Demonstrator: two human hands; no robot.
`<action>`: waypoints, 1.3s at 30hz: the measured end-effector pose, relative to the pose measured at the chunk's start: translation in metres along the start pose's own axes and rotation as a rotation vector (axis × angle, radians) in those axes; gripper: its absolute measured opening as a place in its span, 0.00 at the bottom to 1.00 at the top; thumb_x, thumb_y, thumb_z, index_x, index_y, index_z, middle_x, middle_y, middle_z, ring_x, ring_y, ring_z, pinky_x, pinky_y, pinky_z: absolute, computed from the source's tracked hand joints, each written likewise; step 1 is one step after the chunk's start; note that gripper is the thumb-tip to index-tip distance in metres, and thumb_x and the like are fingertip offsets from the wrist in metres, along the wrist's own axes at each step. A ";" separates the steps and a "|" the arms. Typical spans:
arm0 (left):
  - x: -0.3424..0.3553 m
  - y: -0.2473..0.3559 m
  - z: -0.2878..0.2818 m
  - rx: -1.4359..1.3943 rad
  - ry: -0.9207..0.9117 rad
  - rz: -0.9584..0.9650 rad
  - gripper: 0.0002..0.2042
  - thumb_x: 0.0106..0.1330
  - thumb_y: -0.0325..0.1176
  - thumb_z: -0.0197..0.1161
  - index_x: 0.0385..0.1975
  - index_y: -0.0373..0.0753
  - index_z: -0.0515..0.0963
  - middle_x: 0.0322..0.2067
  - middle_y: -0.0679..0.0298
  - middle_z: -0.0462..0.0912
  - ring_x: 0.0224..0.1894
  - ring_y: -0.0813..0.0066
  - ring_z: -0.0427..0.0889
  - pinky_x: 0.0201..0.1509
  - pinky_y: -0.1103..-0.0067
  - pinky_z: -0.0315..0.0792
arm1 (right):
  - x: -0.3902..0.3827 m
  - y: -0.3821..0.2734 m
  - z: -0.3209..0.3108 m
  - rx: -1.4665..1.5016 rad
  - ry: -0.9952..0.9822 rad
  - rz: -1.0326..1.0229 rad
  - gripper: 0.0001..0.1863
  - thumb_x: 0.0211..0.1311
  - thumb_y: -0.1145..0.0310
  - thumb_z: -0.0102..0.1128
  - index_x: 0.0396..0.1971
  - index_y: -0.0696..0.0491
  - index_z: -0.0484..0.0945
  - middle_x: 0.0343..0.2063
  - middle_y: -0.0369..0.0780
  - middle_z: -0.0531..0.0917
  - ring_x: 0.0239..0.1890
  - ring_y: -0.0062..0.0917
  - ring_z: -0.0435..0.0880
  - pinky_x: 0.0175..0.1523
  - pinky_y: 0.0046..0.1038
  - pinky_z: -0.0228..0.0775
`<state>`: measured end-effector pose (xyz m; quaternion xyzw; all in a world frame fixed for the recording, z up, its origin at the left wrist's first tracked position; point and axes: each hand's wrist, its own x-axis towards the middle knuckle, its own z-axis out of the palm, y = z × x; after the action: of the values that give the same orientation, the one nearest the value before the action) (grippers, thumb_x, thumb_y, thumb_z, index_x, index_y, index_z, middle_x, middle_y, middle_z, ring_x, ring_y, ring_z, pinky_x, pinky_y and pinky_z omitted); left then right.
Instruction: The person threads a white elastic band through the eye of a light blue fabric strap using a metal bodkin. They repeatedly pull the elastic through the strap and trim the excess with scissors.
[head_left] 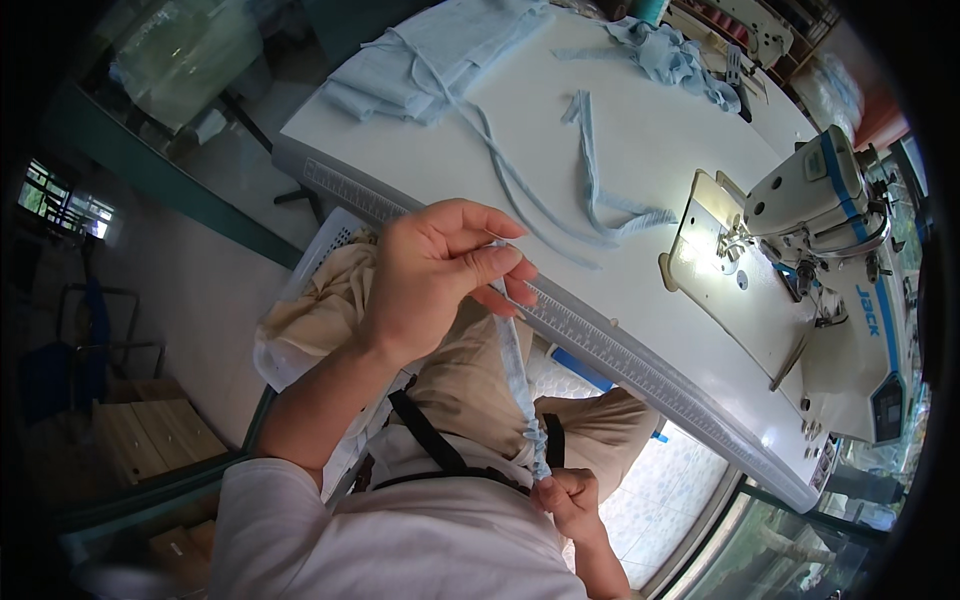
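A narrow light-blue fabric strip (514, 365) hangs between my two hands, over my lap. My left hand (430, 275) is raised in front of the table edge and pinches the strip's upper end between thumb and fingers. Lower down, close to my waist, my right hand (570, 503) is closed round the other end. Just above the right hand the strip is gathered into crinkled folds (537, 440); above that it runs fairly flat. Whether anything else is inside the left hand's pinch is hidden by the fingers.
A ruler (620, 355) runs along the white table's (540, 110) near edge. On it lie folded blue fabric (430, 60), loose blue strips (590, 165) and a crumpled blue heap (675, 65). A sewing machine (840, 270) stands right. A basket of beige cloth (325, 300) sits left.
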<state>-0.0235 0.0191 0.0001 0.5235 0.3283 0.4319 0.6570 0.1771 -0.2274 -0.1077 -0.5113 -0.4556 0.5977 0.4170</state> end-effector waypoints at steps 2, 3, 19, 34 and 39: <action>0.004 -0.001 -0.007 0.033 0.060 0.021 0.08 0.70 0.26 0.60 0.46 0.31 0.77 0.34 0.53 0.86 0.33 0.66 0.89 0.28 0.79 0.83 | -0.005 -0.007 -0.007 0.039 -0.007 -0.004 0.24 0.74 0.64 0.54 0.14 0.58 0.73 0.14 0.36 0.77 0.16 0.19 0.72 0.23 0.24 0.63; 0.006 -0.001 -0.010 0.049 0.090 0.033 0.08 0.70 0.26 0.60 0.45 0.31 0.77 0.34 0.54 0.86 0.33 0.66 0.89 0.27 0.79 0.83 | -0.007 -0.009 -0.011 0.057 -0.011 -0.006 0.25 0.74 0.64 0.54 0.14 0.58 0.73 0.14 0.36 0.77 0.16 0.19 0.72 0.23 0.24 0.63; 0.020 0.014 -0.024 0.162 -0.352 -0.360 0.06 0.65 0.24 0.66 0.30 0.29 0.77 0.18 0.61 0.79 0.13 0.82 0.74 0.13 0.85 0.65 | -0.010 -0.015 -0.016 -0.026 0.003 0.060 0.24 0.73 0.67 0.55 0.13 0.57 0.68 0.12 0.35 0.73 0.15 0.19 0.66 0.22 0.26 0.58; 0.026 0.017 -0.026 0.161 -0.462 -0.355 0.05 0.66 0.23 0.65 0.34 0.27 0.77 0.22 0.61 0.80 0.18 0.78 0.81 0.21 0.83 0.78 | -0.015 -0.023 -0.023 -0.228 0.115 -0.063 0.24 0.72 0.69 0.56 0.12 0.57 0.65 0.11 0.37 0.69 0.13 0.27 0.66 0.21 0.29 0.56; 0.026 0.020 -0.030 0.247 -0.442 -0.358 0.07 0.66 0.26 0.66 0.32 0.26 0.80 0.22 0.59 0.81 0.18 0.76 0.82 0.19 0.83 0.77 | -0.018 -0.018 -0.029 -0.280 0.095 -0.059 0.25 0.72 0.67 0.55 0.11 0.57 0.65 0.11 0.37 0.70 0.13 0.24 0.66 0.21 0.27 0.57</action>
<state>-0.0437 0.0569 0.0132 0.6147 0.3144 0.1419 0.7093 0.2089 -0.2370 -0.0883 -0.5786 -0.5289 0.4909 0.3801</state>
